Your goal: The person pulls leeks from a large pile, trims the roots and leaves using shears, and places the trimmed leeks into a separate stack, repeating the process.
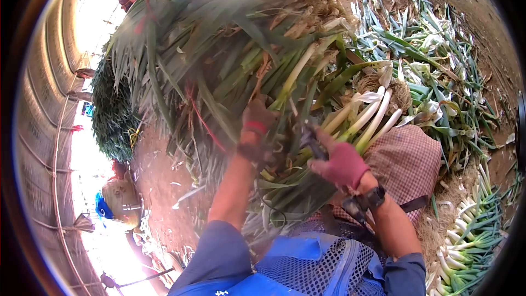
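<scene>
My left hand, in a dark glove with a red band, is closed at the lower end of a leek against a large leafy bundle. Blur softens its fingers. A red-pink glove covers the palm of my right hand, whose fingers wrap a dark air blow gun with a thin tip pointing toward the bundle. Several leeks with clean white stems lie just beyond my right hand, roots facing away. Part of the gun's lower end shows below my right wrist.
A checked cloth covers my lap beside a blue mesh garment. Stripped leaves heap on the soil at right. Cleaned leeks lie in a row at lower right. Another green bundle and a tan container stand at left.
</scene>
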A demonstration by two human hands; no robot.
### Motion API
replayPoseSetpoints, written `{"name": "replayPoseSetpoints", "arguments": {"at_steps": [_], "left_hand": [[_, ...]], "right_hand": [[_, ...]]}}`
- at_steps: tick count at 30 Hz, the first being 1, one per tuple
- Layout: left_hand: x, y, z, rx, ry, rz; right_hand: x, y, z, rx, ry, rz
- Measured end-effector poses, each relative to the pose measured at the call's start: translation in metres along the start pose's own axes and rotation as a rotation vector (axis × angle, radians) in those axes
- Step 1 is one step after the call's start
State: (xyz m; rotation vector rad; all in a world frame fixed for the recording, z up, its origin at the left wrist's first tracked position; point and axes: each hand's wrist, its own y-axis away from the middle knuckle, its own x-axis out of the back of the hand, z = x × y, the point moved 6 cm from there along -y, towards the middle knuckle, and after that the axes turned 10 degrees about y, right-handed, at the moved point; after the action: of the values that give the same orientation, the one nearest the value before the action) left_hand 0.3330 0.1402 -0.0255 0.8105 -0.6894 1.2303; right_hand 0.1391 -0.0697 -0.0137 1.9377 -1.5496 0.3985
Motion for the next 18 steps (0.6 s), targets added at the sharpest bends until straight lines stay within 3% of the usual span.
{"name": "replayPoseSetpoints", "arguments": {"at_steps": [2, 4, 8, 10, 12, 15, 18], "left_hand": [[0.004, 0.001, 0.001, 0.009, 0.0, 0.0], [0.004, 0.002, 0.003, -0.031, 0.03, 0.008], [0.0, 0.001, 0.0, -0.012, 0.038, -0.01], [-0.003, 0.001, 0.002, -0.03, 0.028, -0.038], [-0.001, 0.004, 0.004, -0.025, 0.045, -0.015], [-0.004, 0.007, 0.003, -0.033, 0.054, -0.003], [-0.009, 0.02, 0.003, -0.046, 0.046, -0.016]], "right_hand": [[0.013, -0.019, 0.002, -0.028, 0.003, 0.009], [0.027, -0.036, 0.015, -0.015, 0.022, 0.181], [0.05, -0.059, 0.03, -0.211, 0.076, 0.101], [0.058, -0.06, 0.035, -0.146, 0.059, 0.232], [0.052, -0.051, 0.036, -0.141, 0.045, 0.232], [0.038, -0.026, 0.023, 0.007, 0.034, 0.186], [0.032, -0.004, 0.008, 0.002, 0.026, 0.051]]}}
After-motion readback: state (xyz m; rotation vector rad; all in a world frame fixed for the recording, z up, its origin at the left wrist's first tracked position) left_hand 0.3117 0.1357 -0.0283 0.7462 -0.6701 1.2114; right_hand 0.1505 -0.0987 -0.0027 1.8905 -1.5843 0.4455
